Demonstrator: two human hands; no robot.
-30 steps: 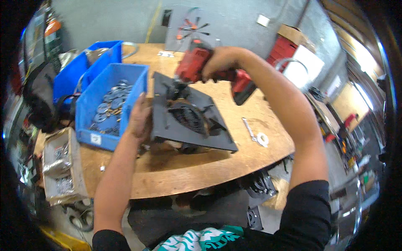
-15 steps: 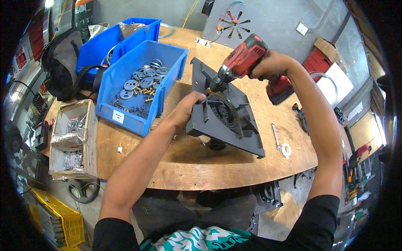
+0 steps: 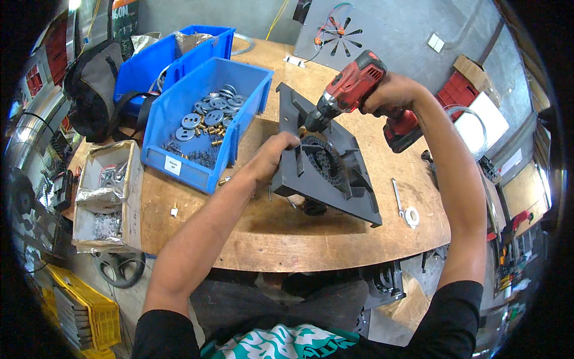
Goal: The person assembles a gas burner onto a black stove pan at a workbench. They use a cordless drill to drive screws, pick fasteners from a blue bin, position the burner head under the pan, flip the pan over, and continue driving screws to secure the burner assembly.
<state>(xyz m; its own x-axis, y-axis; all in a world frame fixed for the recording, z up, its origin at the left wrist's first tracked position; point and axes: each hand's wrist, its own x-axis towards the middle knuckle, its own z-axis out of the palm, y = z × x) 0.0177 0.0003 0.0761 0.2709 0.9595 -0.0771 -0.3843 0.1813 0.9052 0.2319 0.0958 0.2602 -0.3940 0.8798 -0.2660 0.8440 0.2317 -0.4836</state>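
A red and black cordless drill [image 3: 353,87] is in my right hand [image 3: 391,96], whose fingers wrap its handle. Its chuck points down and left, close over the inner side of a black metal plate assembly [image 3: 350,200]; the bit's end is hard to make out. That assembly stands tilted on the wooden table, with a round perforated burner-like part at its centre and raised ribs around it. My left hand [image 3: 272,157] grips the assembly's left edge, thumb on top and the other fingers partly hidden beneath it.
Left of the assembly, a blue bin [image 3: 179,143] holds metal discs, brass fittings and small dark parts. A cardboard box [image 3: 137,197] of small hardware stands nearer. To the right lie a wrench [image 3: 397,196] and a white tape roll [image 3: 411,217]. A grey panel [image 3: 388,36] leans behind.
The whole view has shifted slightly. My right hand keeps the drill at the assembly and my left hand keeps its grip; little else differs.
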